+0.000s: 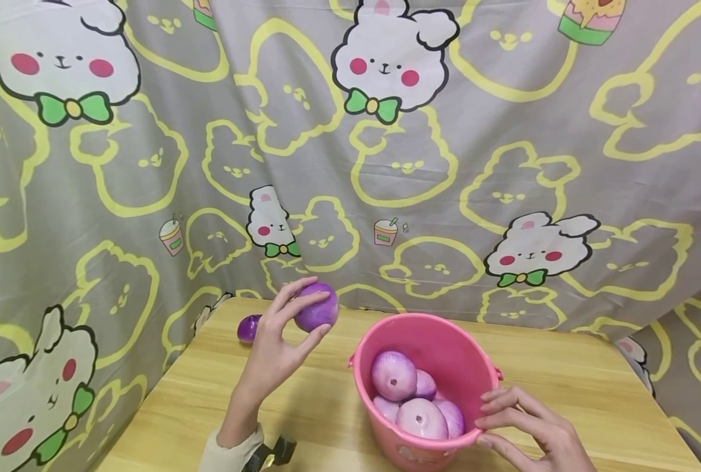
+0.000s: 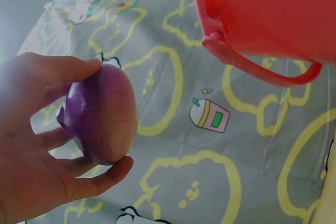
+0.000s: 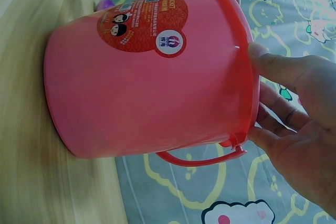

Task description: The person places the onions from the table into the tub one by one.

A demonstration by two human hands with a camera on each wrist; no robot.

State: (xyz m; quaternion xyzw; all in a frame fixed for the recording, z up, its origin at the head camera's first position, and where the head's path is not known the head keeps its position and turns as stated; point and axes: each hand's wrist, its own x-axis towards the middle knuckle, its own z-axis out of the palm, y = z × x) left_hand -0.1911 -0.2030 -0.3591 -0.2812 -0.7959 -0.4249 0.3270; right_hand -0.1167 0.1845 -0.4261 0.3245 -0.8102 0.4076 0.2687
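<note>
My left hand (image 1: 280, 347) holds a purple onion (image 1: 317, 307) above the table, left of a pink bucket (image 1: 386, 419). In the left wrist view, the thumb and fingers curl round the onion (image 2: 107, 114) from both sides. Inside the bucket lie several pale purple onions (image 1: 394, 375). My right hand (image 1: 533, 426) pinches the bucket's right rim, and the right wrist view shows the thumb (image 3: 278, 66) on the outside with fingers over the edge. Another shiny purple thing (image 1: 247, 329), partly hidden behind the left hand, rests on the table.
The wooden table (image 1: 580, 373) carries the bucket. Behind and beside it hangs a grey curtain (image 1: 321, 170) with rabbit and yellow outline prints. The bucket's handle (image 3: 205, 161) hangs down along its side, and a red label (image 3: 144, 24) is on its wall.
</note>
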